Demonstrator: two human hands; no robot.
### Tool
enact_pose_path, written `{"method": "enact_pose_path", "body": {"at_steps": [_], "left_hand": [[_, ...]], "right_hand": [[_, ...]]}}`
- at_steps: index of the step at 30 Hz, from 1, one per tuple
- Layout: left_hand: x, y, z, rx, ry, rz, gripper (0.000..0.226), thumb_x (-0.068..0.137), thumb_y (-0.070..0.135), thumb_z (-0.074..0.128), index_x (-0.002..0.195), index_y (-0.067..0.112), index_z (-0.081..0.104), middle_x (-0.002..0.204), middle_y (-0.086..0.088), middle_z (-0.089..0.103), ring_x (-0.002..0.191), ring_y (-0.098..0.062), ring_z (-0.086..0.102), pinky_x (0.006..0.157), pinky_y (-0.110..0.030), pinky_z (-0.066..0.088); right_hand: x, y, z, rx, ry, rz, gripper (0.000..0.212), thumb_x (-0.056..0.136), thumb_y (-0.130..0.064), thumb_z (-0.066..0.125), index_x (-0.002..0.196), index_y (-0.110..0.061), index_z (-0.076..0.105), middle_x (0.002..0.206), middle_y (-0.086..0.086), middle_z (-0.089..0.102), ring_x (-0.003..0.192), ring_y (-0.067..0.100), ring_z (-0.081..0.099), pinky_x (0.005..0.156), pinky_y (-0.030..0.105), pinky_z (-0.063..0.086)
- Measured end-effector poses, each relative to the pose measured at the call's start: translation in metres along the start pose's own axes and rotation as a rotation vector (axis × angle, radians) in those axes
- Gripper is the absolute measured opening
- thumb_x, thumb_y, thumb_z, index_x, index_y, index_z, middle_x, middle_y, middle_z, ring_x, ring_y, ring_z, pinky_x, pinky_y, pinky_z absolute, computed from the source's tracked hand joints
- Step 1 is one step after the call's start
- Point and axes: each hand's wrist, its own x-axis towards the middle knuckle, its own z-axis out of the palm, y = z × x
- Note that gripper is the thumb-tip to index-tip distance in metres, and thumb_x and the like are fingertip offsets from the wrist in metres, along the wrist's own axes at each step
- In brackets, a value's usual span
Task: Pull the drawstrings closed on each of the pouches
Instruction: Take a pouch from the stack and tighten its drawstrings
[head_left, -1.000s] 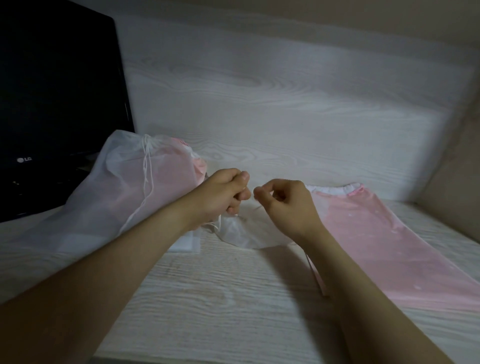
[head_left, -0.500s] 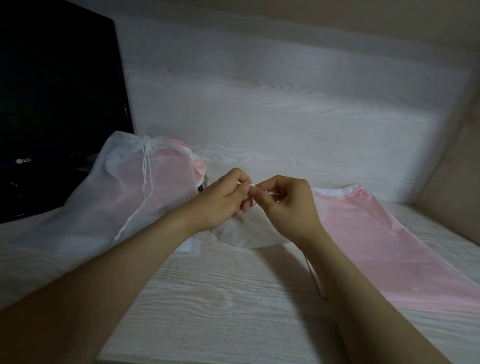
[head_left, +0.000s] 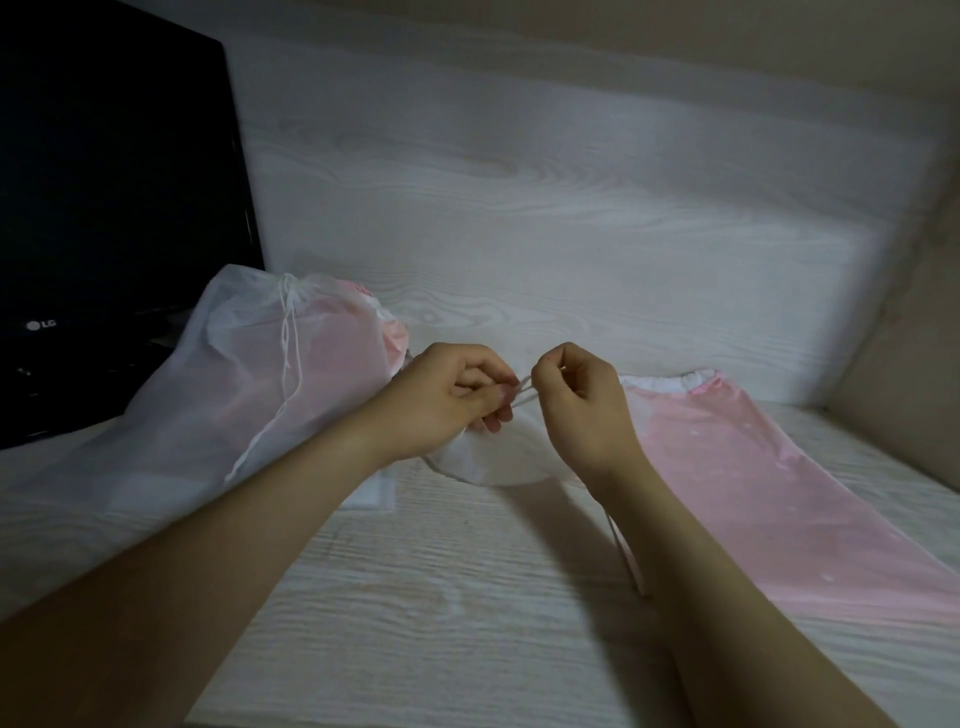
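A small white pouch (head_left: 493, 460) lies on the pale wooden desk, partly under both hands. My left hand (head_left: 452, 397) grips its gathered top. My right hand (head_left: 576, 400) pinches the thin white drawstring (head_left: 524, 397), which stretches in a short loop between the two hands. To the left lies a sheer white pouch (head_left: 218, 395) with its neck cinched and its cord hanging down, over a pink pouch (head_left: 392, 335). To the right lies a flat pink pouch (head_left: 753, 493) with a white top hem.
A black LG monitor (head_left: 114, 218) stands at the back left, touching the sheer pouch. A white wood-grain back panel (head_left: 519, 208) and a beige side wall (head_left: 914, 364) close in the desk (head_left: 441, 597).
The hands came together over the small white pouch, then the right hand drew slightly right, so a short loop of drawstring now shows between them.
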Motion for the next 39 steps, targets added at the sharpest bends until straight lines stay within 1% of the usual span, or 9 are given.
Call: {"method": "enact_pose_path", "body": {"at_steps": [6,13,17,20,27,31,34,37,39], "left_hand": [[-0.001,0.002,-0.003,0.08,0.025,-0.049,0.012,0.102,0.017,0.069,0.098,0.011,0.079,0.082,-0.006,0.079,0.073,-0.017,0.074,0.076,-0.033,0.063],[-0.001,-0.004,-0.002,0.264,0.006,-0.031,0.013,0.096,0.028,0.073,0.088,0.02,0.08,0.073,0.002,0.076,0.071,-0.017,0.073,0.08,-0.039,0.063],[-0.002,-0.003,0.001,0.405,-0.05,0.028,0.015,0.091,0.03,0.071,0.083,0.021,0.079,0.068,0.002,0.069,0.058,-0.003,0.054,0.069,-0.032,0.054],[-0.004,0.001,0.002,0.356,-0.075,0.035,0.02,0.088,0.036,0.07,0.083,0.018,0.079,0.072,0.006,0.073,0.064,-0.001,0.061,0.071,-0.029,0.055],[-0.002,-0.004,0.001,0.295,-0.063,-0.006,0.02,0.099,0.017,0.068,0.082,0.02,0.078,0.076,0.008,0.077,0.075,-0.006,0.07,0.081,-0.032,0.057],[-0.002,-0.006,-0.001,0.246,-0.065,-0.038,0.024,0.102,0.019,0.067,0.081,0.02,0.077,0.08,0.004,0.078,0.092,-0.018,0.076,0.091,-0.043,0.06],[-0.001,-0.009,-0.003,0.202,-0.068,-0.058,0.027,0.103,0.022,0.066,0.079,0.026,0.076,0.082,0.0,0.077,0.098,-0.033,0.075,0.094,-0.053,0.059],[0.001,-0.01,-0.001,0.176,-0.055,-0.093,0.023,0.105,0.022,0.064,0.086,0.025,0.078,0.08,0.002,0.076,0.072,-0.02,0.069,0.082,-0.046,0.059],[0.002,-0.01,0.0,0.159,-0.04,-0.112,0.023,0.105,0.021,0.064,0.088,0.025,0.077,0.078,0.003,0.076,0.063,-0.006,0.061,0.072,-0.036,0.052]], "right_hand": [[-0.001,0.002,-0.004,-0.182,-0.086,-0.056,0.016,0.09,-0.019,0.058,0.075,-0.018,0.063,0.058,-0.006,0.055,0.053,0.005,0.045,0.052,0.02,0.038],[0.0,-0.009,-0.005,0.29,-0.202,0.08,0.023,0.089,0.009,0.046,0.086,-0.004,0.065,0.057,0.001,0.044,0.055,0.015,0.039,0.054,0.021,0.036],[0.002,-0.007,-0.006,0.433,-0.176,0.169,0.022,0.093,0.008,0.05,0.091,-0.006,0.067,0.061,0.007,0.051,0.054,0.021,0.04,0.049,0.027,0.031],[0.003,-0.005,-0.007,0.466,-0.157,0.256,0.024,0.095,0.004,0.051,0.097,-0.011,0.069,0.068,0.007,0.057,0.053,0.02,0.042,0.049,0.025,0.028],[0.015,-0.003,-0.021,0.735,0.264,0.243,0.027,0.097,0.005,0.051,0.114,-0.007,0.068,0.085,0.008,0.068,0.048,0.014,0.037,0.044,0.023,0.03],[0.019,0.008,-0.025,0.264,0.422,-0.002,0.028,0.098,-0.001,0.049,0.113,-0.01,0.071,0.089,0.001,0.073,0.067,0.006,0.062,0.065,0.014,0.047],[0.017,0.018,-0.015,-0.169,0.241,-0.188,0.038,0.092,0.004,0.045,0.11,-0.013,0.073,0.098,0.002,0.074,0.091,0.012,0.068,0.08,0.021,0.047],[0.01,0.035,-0.002,-0.829,-0.051,-0.182,0.04,0.091,-0.006,0.053,0.116,-0.028,0.075,0.138,0.006,0.057,0.126,0.033,0.048,0.099,0.036,0.034],[0.006,0.035,-0.003,-0.896,-0.097,-0.206,0.036,0.092,-0.01,0.058,0.116,-0.032,0.074,0.136,0.006,0.05,0.123,0.032,0.044,0.101,0.041,0.035]]}}
